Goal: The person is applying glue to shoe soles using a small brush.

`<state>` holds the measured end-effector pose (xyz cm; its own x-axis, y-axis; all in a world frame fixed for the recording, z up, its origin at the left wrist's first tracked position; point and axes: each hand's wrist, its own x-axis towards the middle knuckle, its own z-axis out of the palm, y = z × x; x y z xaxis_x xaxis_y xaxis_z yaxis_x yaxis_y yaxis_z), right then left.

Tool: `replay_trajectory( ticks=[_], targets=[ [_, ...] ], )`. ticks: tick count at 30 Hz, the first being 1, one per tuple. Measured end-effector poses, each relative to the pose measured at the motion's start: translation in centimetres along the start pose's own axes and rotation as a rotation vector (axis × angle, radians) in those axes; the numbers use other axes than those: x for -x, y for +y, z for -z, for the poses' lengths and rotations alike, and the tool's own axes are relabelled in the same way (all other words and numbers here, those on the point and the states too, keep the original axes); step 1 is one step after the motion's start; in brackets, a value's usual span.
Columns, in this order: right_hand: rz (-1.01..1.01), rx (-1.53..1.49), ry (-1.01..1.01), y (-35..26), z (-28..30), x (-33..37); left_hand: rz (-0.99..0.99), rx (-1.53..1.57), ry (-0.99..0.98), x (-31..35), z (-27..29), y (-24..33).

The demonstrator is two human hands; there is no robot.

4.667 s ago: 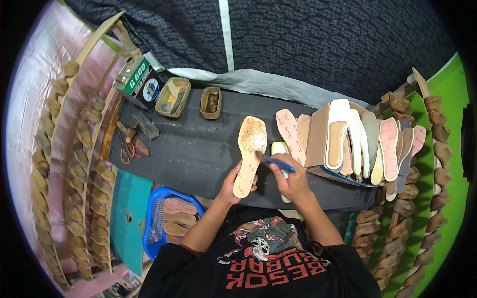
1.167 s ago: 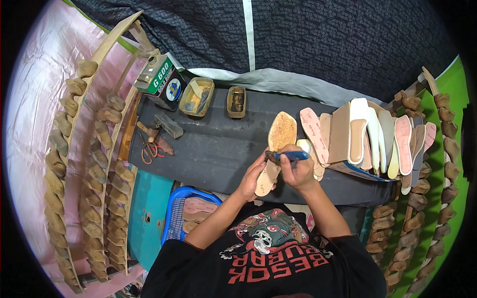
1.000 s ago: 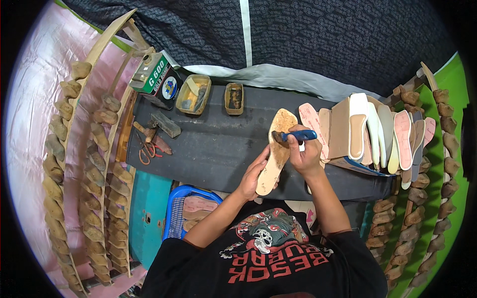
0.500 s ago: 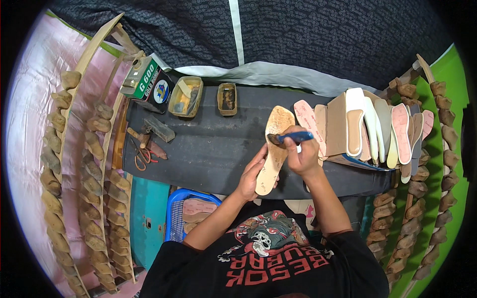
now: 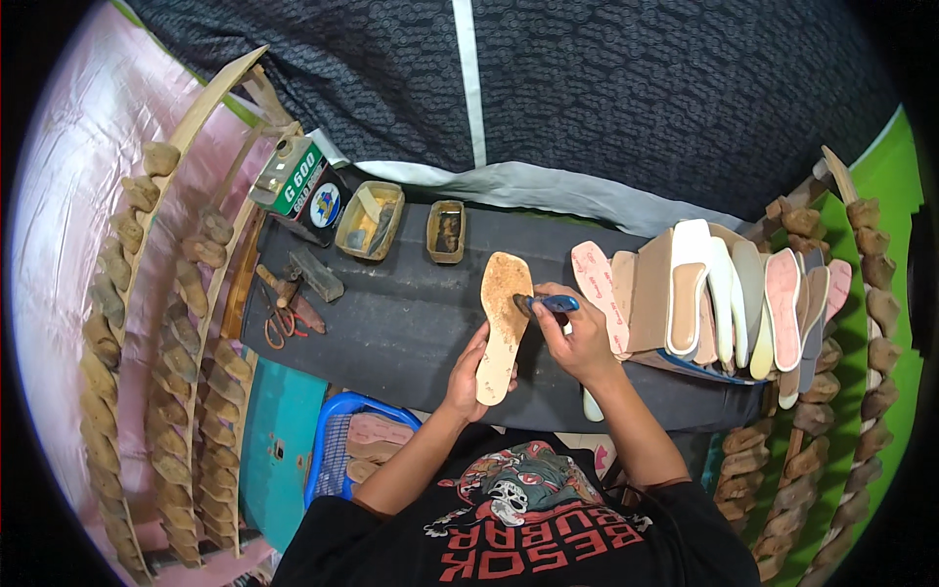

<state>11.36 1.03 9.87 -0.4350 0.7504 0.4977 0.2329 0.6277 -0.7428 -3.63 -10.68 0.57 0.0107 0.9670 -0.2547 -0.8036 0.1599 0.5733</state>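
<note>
My left hand point(image 5: 466, 377) grips a pale shoe insole point(image 5: 498, 352) near its heel end and holds it up over the dark table. Its wide forefoot part is stained brown and looks wet, while the heel part stays light with small printed marks. Closed around a brush with a blue handle point(image 5: 558, 304) is my right hand point(image 5: 585, 344). The brush's dark tip meets the right edge of the insole, at the lower side of the stained part. Fingers of the left hand behind the insole are hidden.
A cardboard box point(image 5: 653, 311) with several insoles stands right on the table point(image 5: 362, 347). Far left are a metal can point(image 5: 293, 191), two tubs point(image 5: 391, 240) point(image 5: 446, 258), scissors point(image 5: 275, 338) and a hammer point(image 5: 279, 285). A blue basket point(image 5: 331, 430) sits below; racks of shoe lasts point(image 5: 102, 338) flank both sides.
The insole has shifted left and turned more upright. The brush has moved from the insole's left side to its right edge. The whole view has tilted slightly.
</note>
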Motion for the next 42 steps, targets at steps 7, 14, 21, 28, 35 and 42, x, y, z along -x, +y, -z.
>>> replay_trajectory(
  ticks=[7,14,21,28,35,42],
  targets=[
    [-0.1,-0.154,-0.036,2.8,-4.0,-1.6,0.001,0.158,0.236,1.4,2.7,-1.3],
    [-0.213,-0.103,-0.059,6.0,-10.3,-5.4,0.123,0.141,0.19,2.5,7.7,1.0],
    [-0.313,-0.203,0.142,9.4,-16.1,-9.8,0.177,0.204,0.087,1.4,10.5,3.1],
    [-0.342,0.036,-0.054,10.1,-18.6,-10.3,0.216,0.127,0.156,0.6,11.8,4.2],
    [-0.385,0.005,-0.016,10.4,-18.0,-10.5,0.179,0.155,0.126,-0.2,11.8,5.1],
    [-0.267,-0.39,0.17,8.4,-14.3,-9.8,0.057,0.185,0.119,-1.1,9.0,6.6]
  ],
)
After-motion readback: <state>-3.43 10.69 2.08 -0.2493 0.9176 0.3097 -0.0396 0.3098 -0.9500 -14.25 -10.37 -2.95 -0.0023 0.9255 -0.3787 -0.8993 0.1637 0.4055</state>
